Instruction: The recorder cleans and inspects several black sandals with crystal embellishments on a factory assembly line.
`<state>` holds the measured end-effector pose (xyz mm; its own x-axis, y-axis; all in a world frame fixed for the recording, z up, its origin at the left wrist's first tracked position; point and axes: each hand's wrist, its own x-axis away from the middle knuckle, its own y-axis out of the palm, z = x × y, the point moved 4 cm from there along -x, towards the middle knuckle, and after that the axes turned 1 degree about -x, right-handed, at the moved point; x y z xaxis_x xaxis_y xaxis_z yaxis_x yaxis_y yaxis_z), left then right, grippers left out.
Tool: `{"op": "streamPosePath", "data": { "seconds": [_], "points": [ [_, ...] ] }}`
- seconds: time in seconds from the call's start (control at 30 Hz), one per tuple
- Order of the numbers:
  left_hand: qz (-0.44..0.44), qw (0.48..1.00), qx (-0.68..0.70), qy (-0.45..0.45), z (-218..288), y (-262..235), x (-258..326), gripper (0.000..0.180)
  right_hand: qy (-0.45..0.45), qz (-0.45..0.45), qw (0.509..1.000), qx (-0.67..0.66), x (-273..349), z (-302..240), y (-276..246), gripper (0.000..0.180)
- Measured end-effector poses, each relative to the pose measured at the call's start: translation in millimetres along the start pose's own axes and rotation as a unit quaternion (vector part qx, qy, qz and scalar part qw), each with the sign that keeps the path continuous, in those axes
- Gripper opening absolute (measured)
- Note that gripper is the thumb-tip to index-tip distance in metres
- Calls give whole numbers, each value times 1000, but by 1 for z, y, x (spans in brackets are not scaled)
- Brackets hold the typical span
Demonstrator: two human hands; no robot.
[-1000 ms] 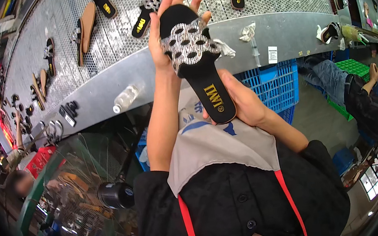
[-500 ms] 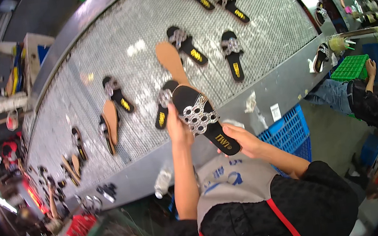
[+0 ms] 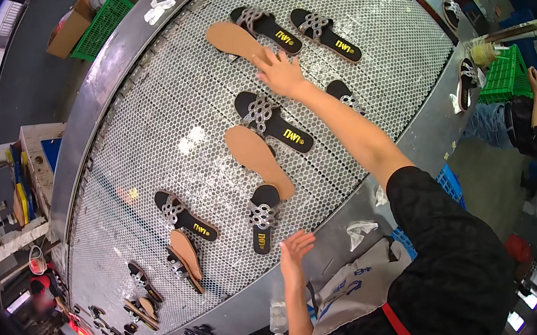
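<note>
My right arm reaches over the mesh-topped work table [image 3: 147, 145]. My right hand [image 3: 282, 75] has its fingers spread, with fingertips at the narrow end of a sandal [image 3: 230, 38] lying tan sole up. Beside that sandal lies a black slide sandal [image 3: 280, 36] with a silvery cutout strap. My left hand [image 3: 295, 257] is open and empty at the table's front edge, near another black sandal [image 3: 262, 235]. Between my hands lie a black sandal [image 3: 288, 132] and a second sole-up sandal [image 3: 255, 159]. My right forearm partly hides one more sandal [image 3: 339, 92].
Another black sandal [image 3: 337, 44] lies at the far right, and several more run down the left side. A white cloth [image 3: 360, 231] lies on the metal front edge, above a clear bottle [image 3: 278, 318]. Green crates [image 3: 105, 24] stand behind and at right, near another person [image 3: 521, 119].
The sandal held in both hands has left them; a sole-up sandal now lies beside the far pair. My right hand has reached far across, my left has opened, and the view has shifted.
</note>
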<state>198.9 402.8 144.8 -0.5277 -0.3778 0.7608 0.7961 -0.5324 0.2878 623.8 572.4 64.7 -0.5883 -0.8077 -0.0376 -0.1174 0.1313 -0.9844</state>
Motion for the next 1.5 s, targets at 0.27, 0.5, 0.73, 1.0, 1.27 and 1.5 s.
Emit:
{"op": "streamPosePath", "data": {
  "seconds": [0.27,0.5,0.73,1.0,1.27,1.5],
  "points": [
    [72,997,5,-5,-9,-52,63,73,243,74,963,85,-1,134,-22,66],
    [135,991,9,-1,-22,-62,116,59,230,-31,968,-97,64,209,-39,101],
    [110,983,-89,114,12,-19,136,43,255,-99,745,-608,248,65,-166,102],
    [105,940,-30,323,64,45,130,76,-11,-217,868,-447,440,-103,-261,82],
    [93,969,31,227,47,32,150,64,-39,-309,785,-536,476,-113,-245,78],
    [211,951,141,179,22,-20,150,56,-102,-367,745,-548,419,-126,-215,61]
  ]
}}
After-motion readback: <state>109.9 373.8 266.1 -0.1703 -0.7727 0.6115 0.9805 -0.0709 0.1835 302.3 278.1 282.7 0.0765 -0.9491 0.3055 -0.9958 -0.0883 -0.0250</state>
